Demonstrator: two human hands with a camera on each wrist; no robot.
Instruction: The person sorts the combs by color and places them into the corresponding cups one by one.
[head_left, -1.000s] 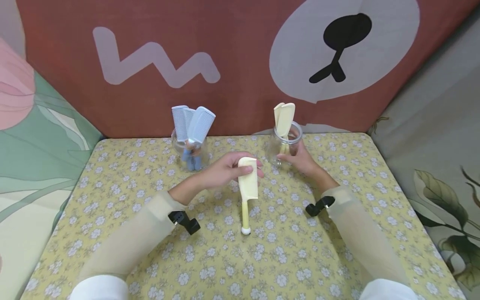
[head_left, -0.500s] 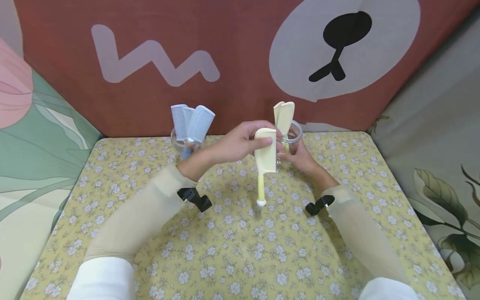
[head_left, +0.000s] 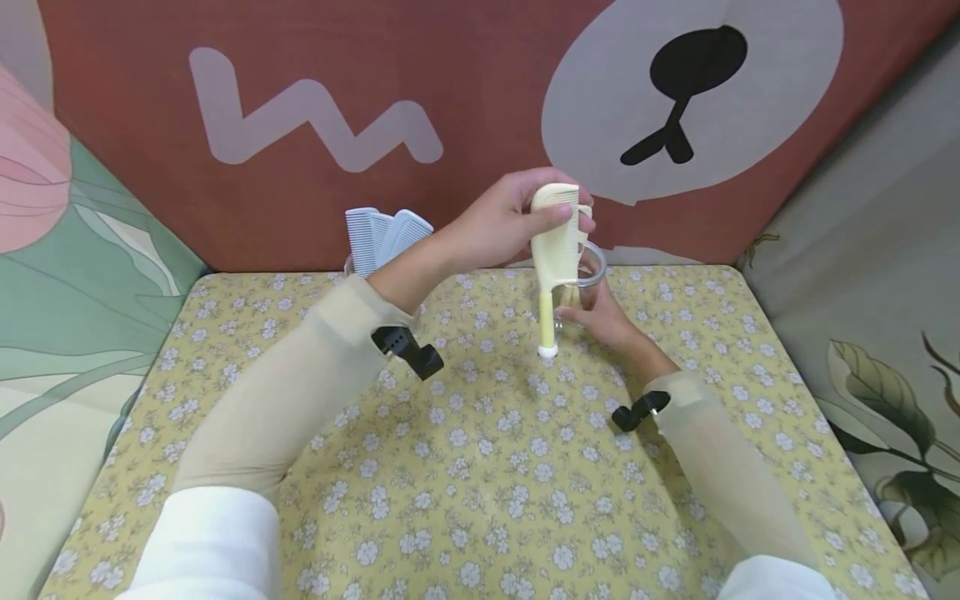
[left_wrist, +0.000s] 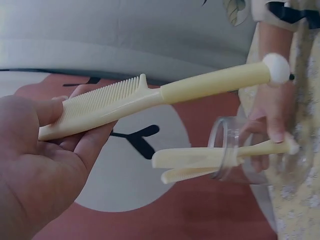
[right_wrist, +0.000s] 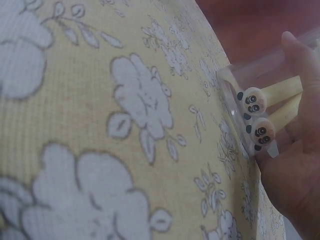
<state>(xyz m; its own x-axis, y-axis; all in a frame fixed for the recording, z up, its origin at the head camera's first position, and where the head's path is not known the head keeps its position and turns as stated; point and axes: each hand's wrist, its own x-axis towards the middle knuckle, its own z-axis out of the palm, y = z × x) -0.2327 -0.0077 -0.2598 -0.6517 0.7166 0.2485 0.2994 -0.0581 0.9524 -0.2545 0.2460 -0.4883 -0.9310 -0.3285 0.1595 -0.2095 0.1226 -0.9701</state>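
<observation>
My left hand (head_left: 498,221) pinches a pale yellow comb (head_left: 557,242) by its toothed head, thumb in front, with the handle hanging down to a white ball end. The comb is in the air, overlapping the clear jar (head_left: 596,265) in the head view. My right hand (head_left: 603,317) grips that jar round its side on the table. In the left wrist view two more yellow combs (left_wrist: 192,159) stand in the jar, heads above its rim. Panda-faced handle ends (right_wrist: 261,132) show at the jar's bottom in the right wrist view.
Several light blue combs (head_left: 363,240) stand in another jar at the back left, partly hidden behind my left forearm. A flowered yellow cloth (head_left: 480,483) covers the table. A red fabric wall (head_left: 480,83) with a bear print rises right behind the jars.
My left hand has carried the yellow comb up and to the right, from the middle of the table to the right jar. The right hand has stayed on the jar.
</observation>
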